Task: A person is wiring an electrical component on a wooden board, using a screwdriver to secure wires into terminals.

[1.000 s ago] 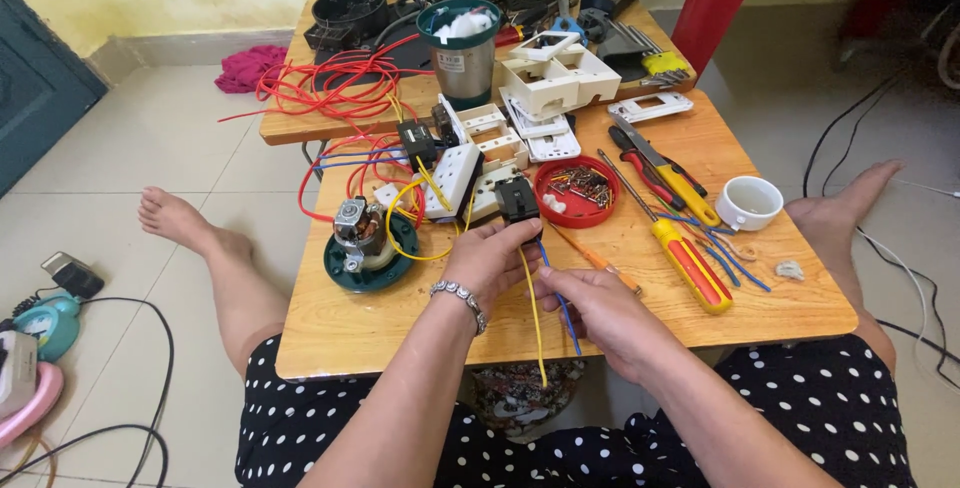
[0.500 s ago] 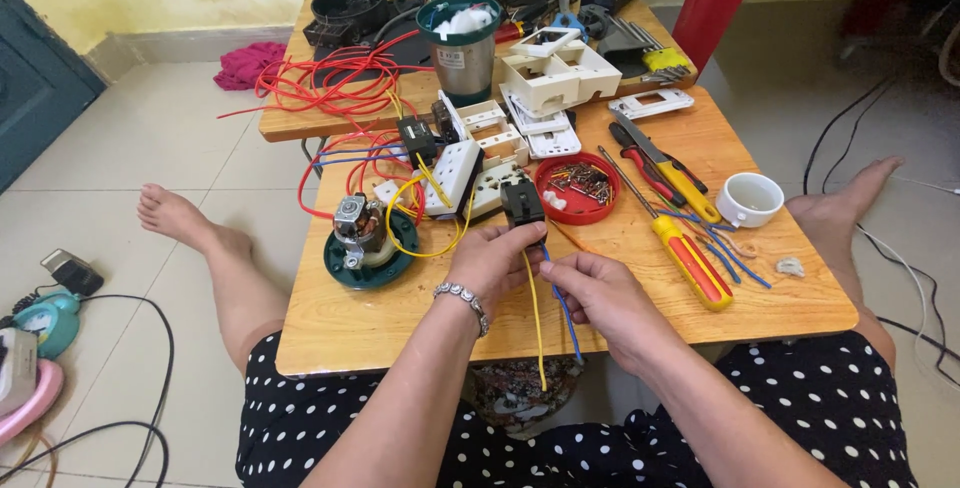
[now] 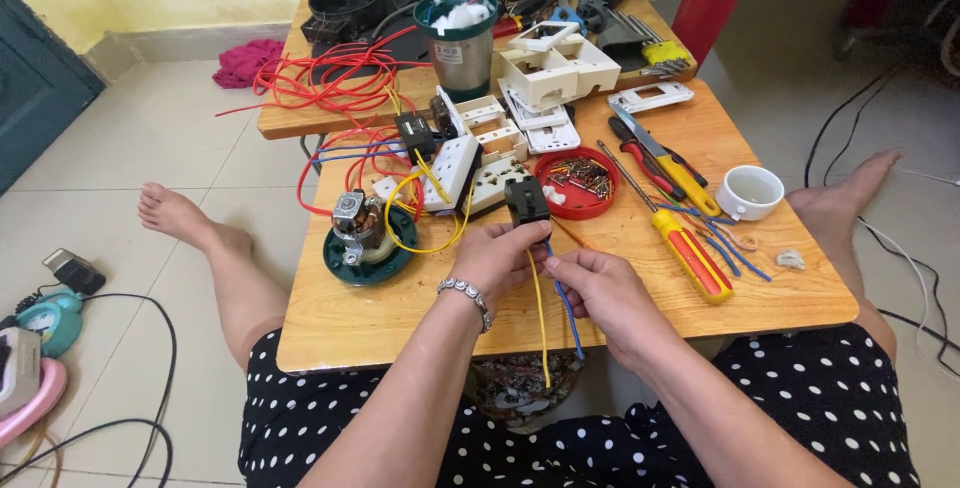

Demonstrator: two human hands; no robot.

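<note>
the left hand [image 3: 500,258] is closed on a small black socket block [image 3: 526,203] just above the desk [image 3: 400,313]. the right hand [image 3: 600,288] pinches the blue wire [image 3: 570,313], which hangs lengthwise from the block toward the lap, beside the yellow wire [image 3: 541,323].

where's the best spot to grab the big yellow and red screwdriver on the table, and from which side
Grip the screwdriver round its thick yellow and red handle, coming from above on the right hand side. It lies flat on the wooden table, handle end toward the person, and the slim shaft points away toward the pliers, so the handle offers the fullest, nearest hold.
</note>
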